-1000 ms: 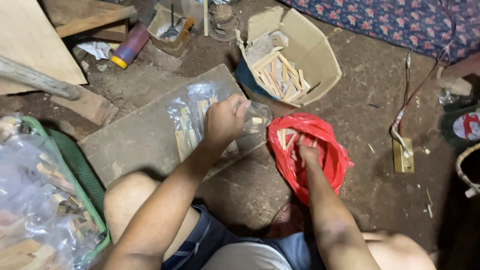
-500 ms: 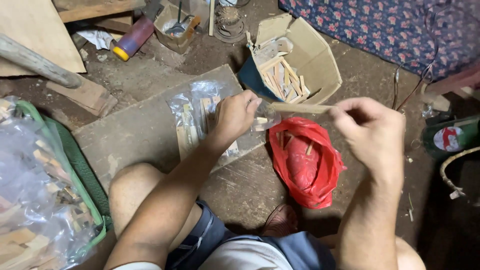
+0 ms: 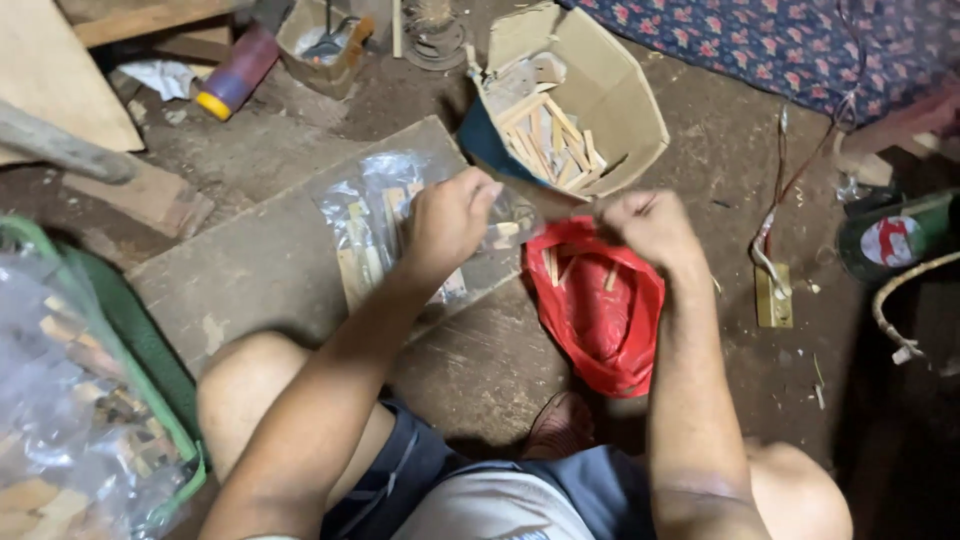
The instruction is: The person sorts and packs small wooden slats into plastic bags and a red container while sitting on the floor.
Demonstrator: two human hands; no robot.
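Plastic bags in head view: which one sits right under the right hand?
The red plastic bag, open with wooden sticks inside. The small clear bag lies on the board by the left hand; the big clear bag sits far left.

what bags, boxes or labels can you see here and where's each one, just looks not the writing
clear plastic bag: on the grey board under the left hand, crinkled, holding pale wood pieces
red plastic bag: on the floor below the right hand, open, sticks inside
cardboard box: top centre, brown, tipped open, full of sticks
round label: right edge, red and white, on a dark green object

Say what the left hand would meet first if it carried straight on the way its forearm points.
Probably the open cardboard box of wooden sticks: the left hand points up and right, toward its near rim. Depth is unclear, so it might pass above.
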